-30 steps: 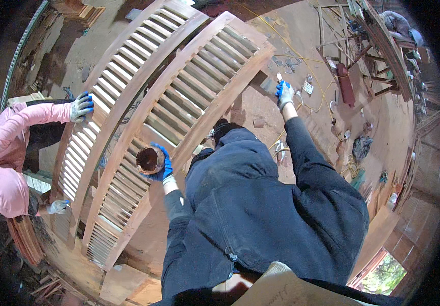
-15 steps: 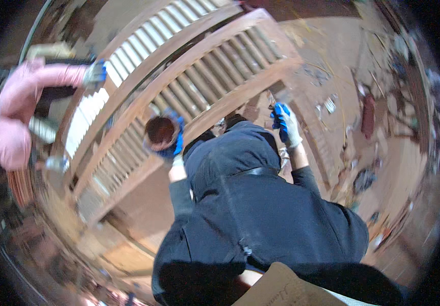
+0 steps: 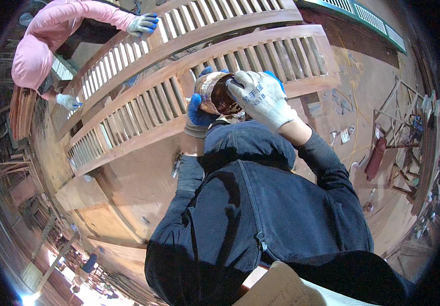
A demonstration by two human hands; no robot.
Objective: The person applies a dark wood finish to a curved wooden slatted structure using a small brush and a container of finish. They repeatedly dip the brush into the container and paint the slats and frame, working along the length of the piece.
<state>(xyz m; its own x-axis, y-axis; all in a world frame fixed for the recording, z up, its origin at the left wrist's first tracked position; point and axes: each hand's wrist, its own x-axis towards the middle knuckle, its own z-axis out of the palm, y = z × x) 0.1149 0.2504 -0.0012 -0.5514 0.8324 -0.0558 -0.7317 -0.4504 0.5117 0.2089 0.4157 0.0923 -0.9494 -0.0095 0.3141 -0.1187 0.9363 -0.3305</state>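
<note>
A round can (image 3: 210, 96), pale and stained on the outside and dark brown inside, is held tilted by my left hand (image 3: 198, 113), its blue-palmed glove wrapped around it. At the can's mouth is my right hand (image 3: 261, 99) in a white glove, with bent, closed fingers reaching in over the rim. Whatever those fingers hold is hidden by the glove and the can. Just beyond my hands lies a long wooden louvred panel (image 3: 306, 85) with rows of slats. Another slatted panel (image 3: 220, 38) lies parallel behind it.
At the far left a person in pink (image 3: 41, 61) bends over the far panel, one gloved hand (image 3: 143, 24) on its slats. A green slatted piece (image 3: 368, 20) lies far right. A wooden rack (image 3: 401, 137) and a dark red roll (image 3: 375, 159) are to the right.
My right hand has come from the right, where it held a small thing, to the can's mouth. The can has moved right and up with my left hand. My view has shifted.
</note>
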